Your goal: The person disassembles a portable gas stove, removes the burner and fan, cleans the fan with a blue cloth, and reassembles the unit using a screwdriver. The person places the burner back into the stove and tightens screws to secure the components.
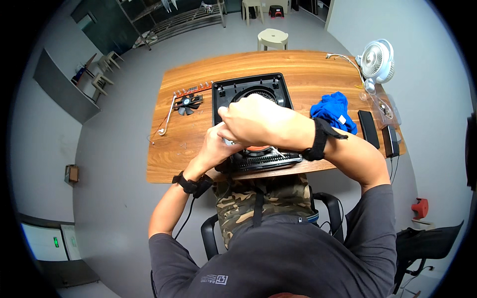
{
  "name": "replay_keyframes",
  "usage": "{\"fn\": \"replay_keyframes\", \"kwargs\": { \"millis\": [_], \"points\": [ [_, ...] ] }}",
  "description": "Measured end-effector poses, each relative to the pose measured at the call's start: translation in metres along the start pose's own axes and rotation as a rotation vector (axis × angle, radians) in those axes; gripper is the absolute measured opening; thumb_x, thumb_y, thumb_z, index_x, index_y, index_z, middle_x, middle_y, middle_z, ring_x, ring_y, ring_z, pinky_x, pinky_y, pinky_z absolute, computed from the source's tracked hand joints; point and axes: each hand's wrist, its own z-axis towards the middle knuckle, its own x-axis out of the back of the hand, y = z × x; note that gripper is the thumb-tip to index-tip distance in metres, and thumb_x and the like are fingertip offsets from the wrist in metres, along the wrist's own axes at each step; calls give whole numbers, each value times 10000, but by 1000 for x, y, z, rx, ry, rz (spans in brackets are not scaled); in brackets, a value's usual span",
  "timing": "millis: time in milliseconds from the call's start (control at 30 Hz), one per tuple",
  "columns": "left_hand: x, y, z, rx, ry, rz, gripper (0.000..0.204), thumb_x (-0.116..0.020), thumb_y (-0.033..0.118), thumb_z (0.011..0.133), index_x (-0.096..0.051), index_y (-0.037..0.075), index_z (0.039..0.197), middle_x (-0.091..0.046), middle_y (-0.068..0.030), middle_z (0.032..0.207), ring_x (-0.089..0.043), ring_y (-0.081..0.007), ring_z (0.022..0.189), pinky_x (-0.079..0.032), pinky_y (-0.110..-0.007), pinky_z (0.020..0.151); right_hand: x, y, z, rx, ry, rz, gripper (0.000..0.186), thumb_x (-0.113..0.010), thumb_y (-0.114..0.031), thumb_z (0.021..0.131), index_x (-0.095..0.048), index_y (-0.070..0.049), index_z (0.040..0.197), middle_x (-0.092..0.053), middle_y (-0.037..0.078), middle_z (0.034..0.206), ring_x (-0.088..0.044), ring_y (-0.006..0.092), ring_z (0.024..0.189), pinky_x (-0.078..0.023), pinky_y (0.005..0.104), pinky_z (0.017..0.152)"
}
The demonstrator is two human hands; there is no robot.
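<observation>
A black plastic housing (pixel 218 94) of an appliance lies opened on the wooden table, with a round vented opening in its far half. Its near part shows a row of vent slots and an orange-red round part (pixel 257 148), largely covered by my arms. Over the housing's left side, my right hand (pixel 251 118) is closed with its fingers turned down. Just below and touching it, my left hand (pixel 216 147) is closed too, its fingers bent inward. Whatever lies between the fingers is hidden. I wear a black strap on each wrist.
Left of the housing lie a small black fan (pixel 189 104), an orange circuit strip (pixel 193 90) and a white-tipped cable (pixel 162 131). To the right are a blue cloth (pixel 334 110), a black case (pixel 368 129), a black box (pixel 390 140) and a white desk fan (pixel 376 60).
</observation>
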Motion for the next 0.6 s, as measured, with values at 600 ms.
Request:
{"fn": "replay_keyframes", "kwargs": {
  "millis": [600],
  "points": [
    [12, 13, 4, 7, -52, -43, 434, -905, 115, 732, -669, 5, 1079, -741, -96, 917, -703, -156, 845, -553, -313, 764, 5, 8, -2, 61, 1, -31, 462, -580, -419, 987, -647, 7, 820, -648, 153, 634, -680, 336, 626, -549, 416, 573]
  ]
}}
